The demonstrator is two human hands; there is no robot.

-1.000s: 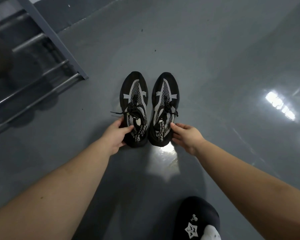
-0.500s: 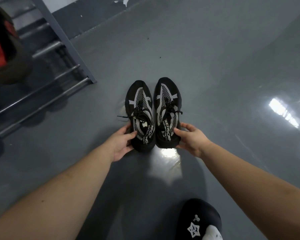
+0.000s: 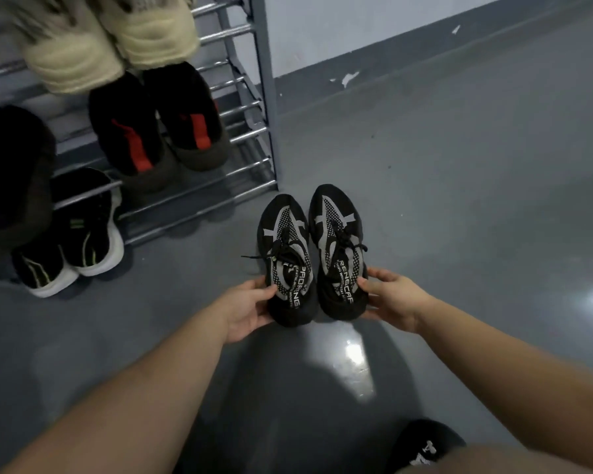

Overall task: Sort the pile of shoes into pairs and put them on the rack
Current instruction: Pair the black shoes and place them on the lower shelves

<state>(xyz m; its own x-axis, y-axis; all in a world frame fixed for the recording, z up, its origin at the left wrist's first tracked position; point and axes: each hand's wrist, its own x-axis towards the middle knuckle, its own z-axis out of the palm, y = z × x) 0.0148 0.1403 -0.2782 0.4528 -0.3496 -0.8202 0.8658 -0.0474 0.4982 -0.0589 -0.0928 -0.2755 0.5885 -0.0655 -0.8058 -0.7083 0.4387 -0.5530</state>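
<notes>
Sneakers, black with grey mesh (image 3: pixel 310 251), sit side by side at frame centre, left hand (image 3: pixel 245 307) and right hand (image 3: pixel 392 295) gripping their heels; metal rack (image 3: pixel 254 138) upper left holds cream boots (image 3: pixel 103 39), red-striped shoes (image 3: pixel 158 121), green-trimmed sneakers (image 3: pixel 72 234); grey floor (image 3: pixel 459 200) lies between.

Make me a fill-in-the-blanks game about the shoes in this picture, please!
1. Each hand holds one black-and-grey lace-up sneaker by its ____ end.
2. The metal shoe rack stands to the ____ of the held pair.
3. The black shoes on the rack have ____ stripes.
4. The beige fluffy boots sit ____ them.

Missing words: heel; left; red; above
</notes>
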